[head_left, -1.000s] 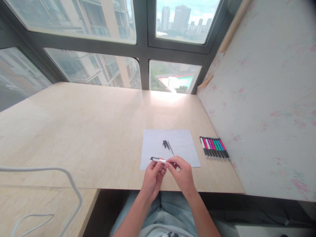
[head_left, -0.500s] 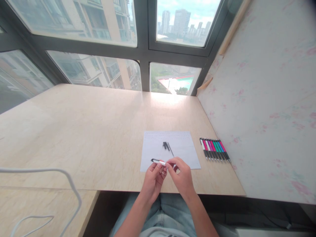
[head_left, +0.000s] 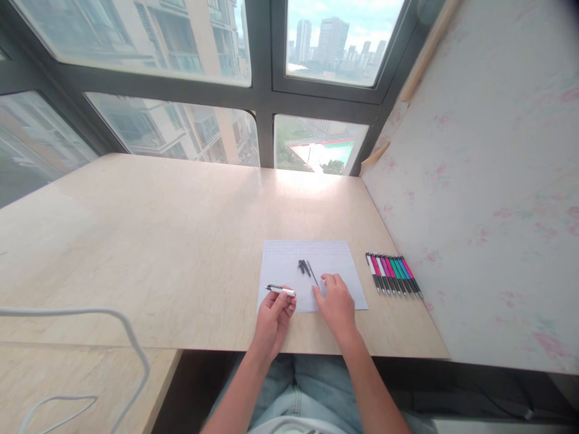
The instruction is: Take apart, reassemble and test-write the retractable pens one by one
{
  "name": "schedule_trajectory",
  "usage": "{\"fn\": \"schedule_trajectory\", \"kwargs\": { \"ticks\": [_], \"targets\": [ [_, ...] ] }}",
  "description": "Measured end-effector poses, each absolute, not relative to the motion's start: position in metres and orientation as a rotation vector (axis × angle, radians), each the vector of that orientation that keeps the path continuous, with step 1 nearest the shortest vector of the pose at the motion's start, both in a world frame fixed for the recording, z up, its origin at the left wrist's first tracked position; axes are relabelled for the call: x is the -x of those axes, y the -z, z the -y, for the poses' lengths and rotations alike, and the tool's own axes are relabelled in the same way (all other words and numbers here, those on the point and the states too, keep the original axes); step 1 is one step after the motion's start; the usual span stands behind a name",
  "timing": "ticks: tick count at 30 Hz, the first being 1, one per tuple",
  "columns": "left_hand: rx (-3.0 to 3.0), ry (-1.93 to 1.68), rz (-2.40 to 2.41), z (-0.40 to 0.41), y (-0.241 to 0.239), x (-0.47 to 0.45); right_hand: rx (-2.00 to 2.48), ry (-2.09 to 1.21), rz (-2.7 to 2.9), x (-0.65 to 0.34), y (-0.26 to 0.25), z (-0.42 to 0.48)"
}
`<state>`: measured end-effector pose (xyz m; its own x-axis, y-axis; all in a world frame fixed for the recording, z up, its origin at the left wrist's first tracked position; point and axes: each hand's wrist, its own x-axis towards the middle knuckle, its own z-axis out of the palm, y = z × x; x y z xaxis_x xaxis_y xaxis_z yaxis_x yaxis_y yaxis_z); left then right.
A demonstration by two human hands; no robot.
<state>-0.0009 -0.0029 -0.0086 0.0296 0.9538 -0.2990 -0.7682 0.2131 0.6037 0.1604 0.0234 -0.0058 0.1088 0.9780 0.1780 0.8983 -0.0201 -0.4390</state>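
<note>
**Holding a white pen beside the sheet of paper**

Sitting at the desk, the person has blue denim [head_left: 298,392] on the lap, just below the near edge of the sheet of paper [head_left: 284,265].

The left hand [head_left: 274,313] is at the near left corner of the paper. Its fingers are closed narrow around the white pen [head_left: 280,290]. The thumb and first fingertips pinch the right end. The rest of the pen sticks out to the left, past the fingers, over the left edge of the paper. The pen is a slim, smooth plastic tube, white with a dark, shiny end on the left.

The right hand [head_left: 333,301] lies palm down on the near middle of the paper. Its fingers are loosely spread and grip nothing that I can see. If something small is under the palm, I cannot tell.

Just beyond the right fingertips, at the centre of the paper, lie some small black parts [head_left: 302,266] and a thin dark rod [head_left: 312,272]. They are close together and apart from both hands.

The paper is thin, flat and pale, with faint lines of writing along its far edge.

To the right of the paper, near but apart, a row of pens [head_left: 393,272] lies side by side in white, pink, green and blue, all with black grips.

The desk [head_left: 158,241] under the paper is smooth, light, marble-like board. Far left of the paper a white cable [head_left: 131,337] curves.

Beyond the paper stands a window [head_left: 316,42] with dark frames.
</note>
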Motion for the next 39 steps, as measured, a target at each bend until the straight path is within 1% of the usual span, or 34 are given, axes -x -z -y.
{"fn": "schedule_trajectory", "kwargs": {
  "ticks": [8,12,14,19,22,27,33,39],
  "targets": [
    [-0.349,-1.347,-0.780,0.004,0.009,0.000,2.071,-0.125,1.815,-0.150,0.005,-0.027],
    [-0.342,-1.346,-0.781,0.004,0.008,0.000,2.024,-0.149,1.690,-0.161,0.008,-0.024],
    [-0.338,-1.347,-0.775,0.004,0.007,0.000,1.941,-0.265,1.610,-0.169,0.008,-0.020],
    [-0.335,-1.359,-0.768,0.004,0.007,0.000,1.613,-0.844,1.420,-0.188,0.000,-0.003],
    [-0.320,-1.363,-0.765,0.004,0.008,0.000,1.530,-0.966,1.355,-0.197,-0.012,0.008],
    [-0.304,-1.379,-0.779,0.004,0.007,0.001,1.486,-0.958,1.331,-0.202,-0.026,0.017],
    [-0.321,-1.383,-0.784,0.004,0.008,0.000,1.484,-0.942,1.189,-0.200,-0.021,0.016],
    [-0.375,-1.367,-0.808,0.005,0.006,-0.001,1.472,-0.936,1.250,-0.189,-0.023,0.014]
  ]
}}
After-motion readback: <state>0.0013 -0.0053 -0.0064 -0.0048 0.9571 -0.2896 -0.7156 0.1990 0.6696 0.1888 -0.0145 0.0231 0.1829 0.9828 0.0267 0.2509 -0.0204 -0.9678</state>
